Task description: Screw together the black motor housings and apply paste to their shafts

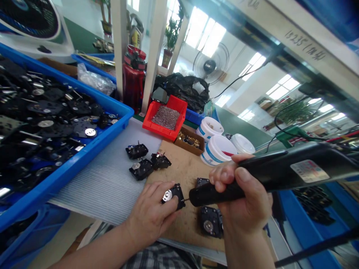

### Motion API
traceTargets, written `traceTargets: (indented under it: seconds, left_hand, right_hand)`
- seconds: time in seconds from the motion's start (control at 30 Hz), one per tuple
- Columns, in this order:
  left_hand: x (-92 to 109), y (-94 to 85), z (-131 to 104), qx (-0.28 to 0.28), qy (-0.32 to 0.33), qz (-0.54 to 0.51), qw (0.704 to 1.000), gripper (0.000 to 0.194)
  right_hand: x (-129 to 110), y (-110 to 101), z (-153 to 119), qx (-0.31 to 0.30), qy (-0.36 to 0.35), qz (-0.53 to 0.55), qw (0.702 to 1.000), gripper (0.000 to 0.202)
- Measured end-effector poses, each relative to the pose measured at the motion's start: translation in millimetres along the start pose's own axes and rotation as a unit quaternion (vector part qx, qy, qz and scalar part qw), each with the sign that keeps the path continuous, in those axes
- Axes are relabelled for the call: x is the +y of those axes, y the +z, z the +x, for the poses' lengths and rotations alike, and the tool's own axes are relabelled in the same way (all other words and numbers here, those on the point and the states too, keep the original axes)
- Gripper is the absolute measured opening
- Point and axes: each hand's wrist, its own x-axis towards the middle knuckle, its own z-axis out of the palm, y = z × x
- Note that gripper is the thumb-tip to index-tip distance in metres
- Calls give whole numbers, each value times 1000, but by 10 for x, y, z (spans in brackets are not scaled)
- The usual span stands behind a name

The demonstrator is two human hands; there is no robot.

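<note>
Left hand (pixel 153 209), fingers half-curled, pins a black module (pixel 181 202); right hand (pixel 249 198), closed around an electric screwdriver (pixel 273 168), points its bit (pixel 187 199) leftward at the module's edge.

Head view, one camera
Worn on your head; faces forward and down, close over your hands (pixel 153 211) and the surface (pixel 109 164).

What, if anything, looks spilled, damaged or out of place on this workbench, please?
Nothing looks plainly spilled or damaged: the small metal pieces lie inside the red bin. One mild oddity is a dark, phone-like slab at that bin's back edge, seemingly a personal item among parts.
</note>
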Motion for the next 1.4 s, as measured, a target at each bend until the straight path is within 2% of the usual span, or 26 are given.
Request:
traceTargets:
  seconds: [0.27, 0.5, 0.83, 0.97, 1.13, 1.27, 1.4]
  left_hand:
    - [2, -4, -18, -11, -5, -3, 1000, 11]
    - [23, -23, 2, -10, 7, 17, 1000, 12]
    - [35, -2, 3, 5, 4, 12, 1000, 13]
    - [33, -11, 19, 6, 6, 13, 1000, 15]
    - [79, -41, 30, -27, -4, 11, 1000, 15]
    - [72, -185, 88, -80, -27, -38, 996, 28]
    - [-41, -428, 399, -69, -69, -43, 994, 49]
  right_hand:
    - [-3, 20, -7, -14, -5, -3, 1000, 11]
    - [-22, 59, -93, -63, -14, -33, 997, 16]
    - [-2, 85, -109, -47, -6, -39, 998, 16]
    - [12, 76, -123, -72, -3, -33, 997, 15]
    - [67, 40, -162, -84, 3, -10, 996, 16]
    - [-87, -127, -91, -52, 24, 41, 998, 22]
    - [-465, -577, -83, 45, -44, 62, 996, 50]
